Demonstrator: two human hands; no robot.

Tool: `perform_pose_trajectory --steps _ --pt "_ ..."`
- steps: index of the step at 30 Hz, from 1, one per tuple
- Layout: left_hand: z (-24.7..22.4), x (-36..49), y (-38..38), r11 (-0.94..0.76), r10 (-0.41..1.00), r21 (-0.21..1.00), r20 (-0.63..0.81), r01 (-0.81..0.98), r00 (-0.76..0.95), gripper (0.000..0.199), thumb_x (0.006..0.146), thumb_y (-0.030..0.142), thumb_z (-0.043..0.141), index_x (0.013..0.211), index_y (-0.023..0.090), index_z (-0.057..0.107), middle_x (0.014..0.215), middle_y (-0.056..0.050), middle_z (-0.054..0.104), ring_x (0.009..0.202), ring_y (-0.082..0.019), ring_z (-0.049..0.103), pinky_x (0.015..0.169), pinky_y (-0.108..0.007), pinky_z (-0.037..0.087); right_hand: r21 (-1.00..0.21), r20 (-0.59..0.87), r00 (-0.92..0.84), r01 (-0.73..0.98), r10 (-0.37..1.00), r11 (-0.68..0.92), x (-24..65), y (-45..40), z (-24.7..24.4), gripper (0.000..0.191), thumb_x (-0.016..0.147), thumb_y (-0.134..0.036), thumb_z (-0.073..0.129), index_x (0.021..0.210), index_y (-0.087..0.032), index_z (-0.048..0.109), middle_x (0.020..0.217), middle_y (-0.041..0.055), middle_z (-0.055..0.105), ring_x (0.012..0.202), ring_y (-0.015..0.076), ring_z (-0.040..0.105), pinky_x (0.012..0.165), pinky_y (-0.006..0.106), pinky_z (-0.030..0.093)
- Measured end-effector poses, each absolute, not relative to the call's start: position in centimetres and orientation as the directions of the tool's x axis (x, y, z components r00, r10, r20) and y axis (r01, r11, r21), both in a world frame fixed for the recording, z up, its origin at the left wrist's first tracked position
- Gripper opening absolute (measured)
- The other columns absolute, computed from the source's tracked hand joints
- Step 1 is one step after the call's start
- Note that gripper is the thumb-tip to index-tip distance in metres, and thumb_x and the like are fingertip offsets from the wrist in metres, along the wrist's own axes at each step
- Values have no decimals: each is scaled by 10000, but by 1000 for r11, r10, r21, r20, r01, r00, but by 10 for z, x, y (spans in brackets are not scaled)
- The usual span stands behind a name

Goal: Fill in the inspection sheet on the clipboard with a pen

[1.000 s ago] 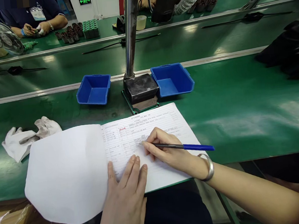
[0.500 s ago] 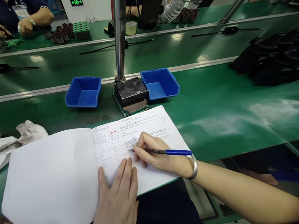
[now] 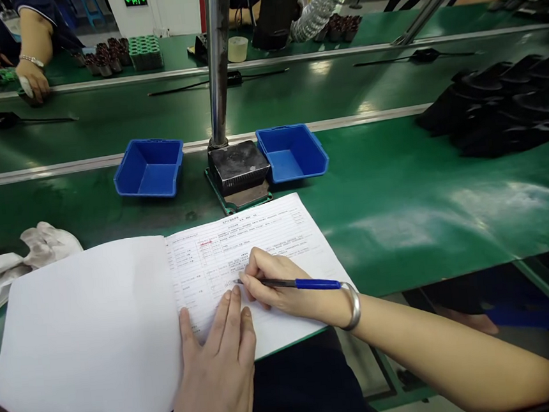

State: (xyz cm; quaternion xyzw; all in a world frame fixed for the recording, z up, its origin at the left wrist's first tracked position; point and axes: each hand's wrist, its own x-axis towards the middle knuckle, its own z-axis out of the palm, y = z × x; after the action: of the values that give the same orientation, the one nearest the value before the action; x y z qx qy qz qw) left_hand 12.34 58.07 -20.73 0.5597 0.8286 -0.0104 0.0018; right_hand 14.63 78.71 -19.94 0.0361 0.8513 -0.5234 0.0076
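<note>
An open notebook with printed forms lies at the bench's near edge, its blank left leaf folded over to the side. My right hand is closed around a pen with a blue cap on its rear end. The pen's tip touches the printed page beside some handwritten marks. Flat on the lower part of that page rests my left hand, fingers stretched out, just below the pen tip. A silver bangle circles my right wrist.
Two blue bins flank a black metal block at the foot of a steel post. White gloves lie left. Dark stacked parts stand right. Across the belt, a co-worker's hand reaches over the rail.
My pen tip has shifted slightly left along the page, and more handwritten strokes show there. The co-worker's arm has moved out toward the belt. The view has shifted a little.
</note>
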Motion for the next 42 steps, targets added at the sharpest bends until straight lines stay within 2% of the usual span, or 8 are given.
perform_pose_trajectory --steps 2,5,9,14,18,24,32,42 --pt "-207 123 581 367 930 -19 -23 930 -367 490 935 220 344 1395 160 504 1572 -128 353 1498 -248 174 1171 -690 6 -893 -61 -997 77 51 443 146 787 -198 172 950 -232 480 806 -233 386 589 -69 556 525 102 512 589 258 405" --pt "-208 125 582 400 916 21 -5 916 -400 485 924 293 402 1379 170 519 1565 -109 371 1501 -231 159 1182 -673 7 -891 -93 -994 112 65 439 145 787 -197 173 947 -238 475 800 -234 385 582 -68 558 505 104 509 581 259 409" --pt "-207 126 583 427 904 60 7 902 -428 492 897 316 465 1365 181 533 1563 -93 376 1499 -212 160 1193 -643 -33 -879 -168 -983 184 76 439 144 787 -197 175 951 -260 462 796 -236 385 562 -62 566 498 113 515 583 265 421" --pt "-205 125 584 416 909 31 -27 909 -415 496 924 346 434 1385 183 513 1579 -102 345 1501 -224 148 1180 -655 -61 -873 -101 -993 120 66 473 144 788 -199 166 931 -230 477 790 -234 390 576 -56 574 518 112 514 589 265 414" --pt "-205 126 585 430 903 33 -39 902 -428 495 938 396 432 1383 195 511 1586 -92 332 1501 -213 142 1180 -653 -52 -892 -120 -988 148 93 428 145 787 -198 168 940 -223 456 791 -236 381 561 -65 564 493 99 515 573 248 428" --pt "-209 126 585 439 897 86 22 894 -442 473 878 281 494 1339 196 555 1561 -74 374 1481 -179 205 1198 -605 -61 -883 -183 -976 215 116 417 145 786 -197 169 928 -230 471 786 -237 380 533 -64 563 479 106 526 562 249 432" --pt "-212 124 584 421 899 106 81 901 -430 421 884 286 509 1285 197 600 1558 -71 375 1467 -181 251 1204 -576 -90 -903 -102 -989 138 108 407 147 789 -198 174 930 -231 484 788 -231 383 581 -63 561 498 95 522 566 246 431" --pt "-211 124 585 421 899 107 82 901 -430 414 885 285 520 1279 186 595 1561 -78 368 1462 -181 267 1205 -573 -88 -898 -165 -979 199 118 393 145 787 -194 183 928 -235 476 779 -233 370 562 -69 544 485 98 522 559 250 431"
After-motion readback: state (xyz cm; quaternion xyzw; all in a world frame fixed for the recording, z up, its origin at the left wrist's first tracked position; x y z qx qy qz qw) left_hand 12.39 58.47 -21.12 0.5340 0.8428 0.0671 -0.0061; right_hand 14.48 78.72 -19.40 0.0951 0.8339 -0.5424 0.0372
